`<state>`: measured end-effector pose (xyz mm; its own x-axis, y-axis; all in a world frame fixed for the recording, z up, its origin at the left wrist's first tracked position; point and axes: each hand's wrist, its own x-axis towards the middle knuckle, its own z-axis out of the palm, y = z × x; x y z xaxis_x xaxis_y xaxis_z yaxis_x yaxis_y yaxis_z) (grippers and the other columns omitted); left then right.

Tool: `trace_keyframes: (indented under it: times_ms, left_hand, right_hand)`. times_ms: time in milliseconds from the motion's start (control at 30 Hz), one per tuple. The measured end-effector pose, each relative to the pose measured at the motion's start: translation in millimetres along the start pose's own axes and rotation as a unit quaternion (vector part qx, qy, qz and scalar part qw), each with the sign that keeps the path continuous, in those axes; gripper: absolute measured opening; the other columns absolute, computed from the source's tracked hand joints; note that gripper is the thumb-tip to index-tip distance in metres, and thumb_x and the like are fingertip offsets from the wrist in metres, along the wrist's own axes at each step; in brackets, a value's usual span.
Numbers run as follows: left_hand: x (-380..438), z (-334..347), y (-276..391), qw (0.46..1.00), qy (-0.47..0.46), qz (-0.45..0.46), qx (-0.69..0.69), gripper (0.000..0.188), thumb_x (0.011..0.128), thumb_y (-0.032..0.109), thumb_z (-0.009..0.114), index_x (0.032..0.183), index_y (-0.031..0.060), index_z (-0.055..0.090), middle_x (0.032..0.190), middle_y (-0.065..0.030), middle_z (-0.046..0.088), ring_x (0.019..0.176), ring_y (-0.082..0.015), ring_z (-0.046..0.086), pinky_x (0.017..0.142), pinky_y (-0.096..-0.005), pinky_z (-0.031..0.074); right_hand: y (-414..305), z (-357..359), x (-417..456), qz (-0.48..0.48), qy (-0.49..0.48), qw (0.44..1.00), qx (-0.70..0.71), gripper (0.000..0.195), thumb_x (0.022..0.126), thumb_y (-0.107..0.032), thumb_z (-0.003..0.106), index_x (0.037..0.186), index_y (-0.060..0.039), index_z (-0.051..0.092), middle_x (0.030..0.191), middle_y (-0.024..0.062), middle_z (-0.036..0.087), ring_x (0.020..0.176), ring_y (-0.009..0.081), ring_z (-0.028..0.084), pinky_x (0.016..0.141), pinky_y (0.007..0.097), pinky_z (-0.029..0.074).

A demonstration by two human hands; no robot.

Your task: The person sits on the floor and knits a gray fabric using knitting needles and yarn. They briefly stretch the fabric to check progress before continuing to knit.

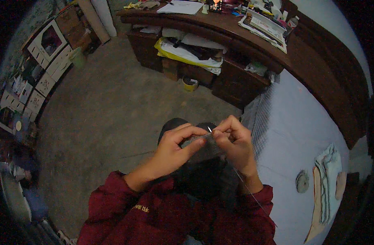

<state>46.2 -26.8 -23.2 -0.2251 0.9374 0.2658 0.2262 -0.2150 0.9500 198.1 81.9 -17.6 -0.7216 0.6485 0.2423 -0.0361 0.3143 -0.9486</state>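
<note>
My left hand pinches the edge of a small greyish piece, perhaps knitting, between thumb and fingers. Against it, on the right, my right hand closes its thumb and forefinger around the other side. A thin needle's pale, shiny tip pokes up between the two hands. From below my right hand a thin grey line slants down past the right sleeve; whether it is yarn or a needle's shaft I cannot tell. Fingers hide most of the piece. Both hands are above my dark-clothed knees.
At my right is a bed with a pale blue sheet, bearing a grey roundish bundle and a folded light cloth. Ahead stands a dark wooden desk with papers. A yellow container sits on the floor below.
</note>
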Motion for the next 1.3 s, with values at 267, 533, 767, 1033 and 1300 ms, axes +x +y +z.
trace_keyframes:
  times_ms: [267,533,767,1033,1300]
  left_hand:
    - [1.2,4.4,-7.4,0.981,0.052,-0.048,-0.180,0.018,0.083,0.005,0.064,0.100,-0.0008,0.063,0.087,-0.0024,0.062,0.080,-0.0074,0.057,0.072,-0.0199,0.045]
    - [-3.9,-0.8,-7.8,0.952,0.039,-0.145,-0.268,0.018,0.083,0.004,0.064,0.100,-0.0020,0.061,0.095,-0.0053,0.064,0.085,-0.0091,0.061,0.076,-0.0217,0.048]
    - [-8.6,1.6,-2.5,0.978,0.027,-0.153,-0.141,0.015,0.081,0.003,0.066,0.095,-0.0009,0.064,0.085,-0.0024,0.065,0.078,-0.0057,0.059,0.068,-0.0191,0.047]
    - [-11.4,7.4,-7.4,0.980,0.049,-0.125,-0.149,0.012,0.083,0.005,0.063,0.094,-0.0010,0.064,0.084,-0.0013,0.065,0.075,-0.0050,0.058,0.067,-0.0193,0.047]
    - [-12.9,3.3,-8.2,0.956,0.069,-0.129,-0.255,0.015,0.084,0.001,0.058,0.099,0.0009,0.061,0.088,-0.0018,0.064,0.077,-0.0064,0.058,0.071,-0.0206,0.046]
  right_hand:
    - [2.9,1.3,-7.4,-0.125,0.005,0.991,-0.045,0.009,0.086,-0.006,0.058,0.095,-0.0052,0.055,0.083,0.0089,0.062,0.074,0.0161,0.060,0.062,0.0252,0.045]
    - [13.5,-14.1,1.6,-0.292,-0.096,0.894,-0.325,0.040,0.071,-0.023,0.073,0.101,-0.0093,0.052,0.098,0.0074,0.056,0.087,0.0286,0.051,0.079,0.0397,0.040]
    - [-4.8,-3.7,12.2,-0.255,-0.103,0.929,-0.249,0.062,0.060,-0.036,0.081,0.105,-0.0070,0.050,0.097,0.0108,0.055,0.088,0.0304,0.052,0.078,0.0389,0.041]
    - [-0.7,8.8,-0.8,-0.325,0.052,0.892,-0.310,0.044,0.066,-0.033,0.077,0.099,-0.0091,0.061,0.084,0.0061,0.054,0.074,0.0251,0.050,0.066,0.0355,0.040]
    - [-7.1,-0.1,-10.4,-0.306,0.078,0.890,-0.330,0.027,0.067,-0.030,0.074,0.088,-0.0123,0.068,0.071,0.0011,0.050,0.068,0.0206,0.047,0.058,0.0325,0.035]
